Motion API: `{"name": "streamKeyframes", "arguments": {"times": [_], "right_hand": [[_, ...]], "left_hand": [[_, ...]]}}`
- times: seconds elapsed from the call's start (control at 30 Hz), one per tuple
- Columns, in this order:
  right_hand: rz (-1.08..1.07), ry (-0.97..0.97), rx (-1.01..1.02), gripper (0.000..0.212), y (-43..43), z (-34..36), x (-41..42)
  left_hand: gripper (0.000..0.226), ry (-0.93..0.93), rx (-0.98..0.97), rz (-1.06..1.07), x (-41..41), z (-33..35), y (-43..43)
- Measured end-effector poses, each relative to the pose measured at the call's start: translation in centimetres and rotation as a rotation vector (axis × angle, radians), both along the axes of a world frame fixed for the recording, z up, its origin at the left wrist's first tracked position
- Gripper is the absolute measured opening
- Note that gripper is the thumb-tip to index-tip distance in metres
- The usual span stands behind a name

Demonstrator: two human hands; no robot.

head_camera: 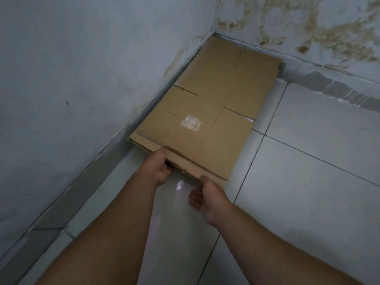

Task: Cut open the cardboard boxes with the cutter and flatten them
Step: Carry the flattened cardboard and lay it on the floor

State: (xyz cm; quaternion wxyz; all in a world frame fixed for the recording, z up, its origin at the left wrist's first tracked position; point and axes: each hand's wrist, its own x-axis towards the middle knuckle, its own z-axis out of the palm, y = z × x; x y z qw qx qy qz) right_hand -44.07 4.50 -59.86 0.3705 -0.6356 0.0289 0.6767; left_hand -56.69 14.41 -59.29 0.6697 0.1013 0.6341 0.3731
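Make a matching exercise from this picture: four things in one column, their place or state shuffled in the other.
1 flattened brown cardboard
2 shiny clear tape patch
3 left hand
4 pale painted wall

A brown stains
B grips the cardboard's near edge
C lies on the white tiled floor in the corner
D stuck on the cardboard's top

Pairs: 1C, 2D, 3B, 4A

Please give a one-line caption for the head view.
Left hand and right hand hold the near edge of flattened cardboard on the floor.
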Motion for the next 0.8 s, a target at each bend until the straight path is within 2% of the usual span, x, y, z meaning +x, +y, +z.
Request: {"name": "streamKeyframes", "arguments": {"times": [0.07,0.17,0.37,0.5,0.6,0.73,0.8], "right_hand": [[-0.186,0.140,-0.029,0.032,0.8,0.4,-1.0],[-0.363,0.202,-0.017,0.050,0.7,1.5,-1.6],[-0.602,0.312,-0.006,0.040,1.3,2.2,-1.6],[-0.639,0.363,0.025,0.043,3.2,0.4,-1.4],[-0.606,0.390,0.026,0.047,5.5,0.0,-0.1],[-0.542,0.411,0.059,0.050,6.8,-0.5,1.6],[-0.491,0.373,0.047,0.056,5.7,-0.2,1.5]], "left_hand": [[0.024,-0.019,-0.002,0.034,-0.3,0.1,-0.4],[0.023,-0.075,0.007,0.066,-0.6,0.2,-0.5],[0.026,-0.158,0.062,0.132,-0.3,-0.2,1.3],[0.039,-0.248,0.015,0.157,-0.1,-1.2,4.4],[0.041,-0.290,0.050,0.150,0.4,-1.4,5.9],[0.043,-0.241,0.180,0.174,1.6,-1.5,6.8],[0.043,-0.233,0.169,0.195,2.0,-1.3,6.9]]}}
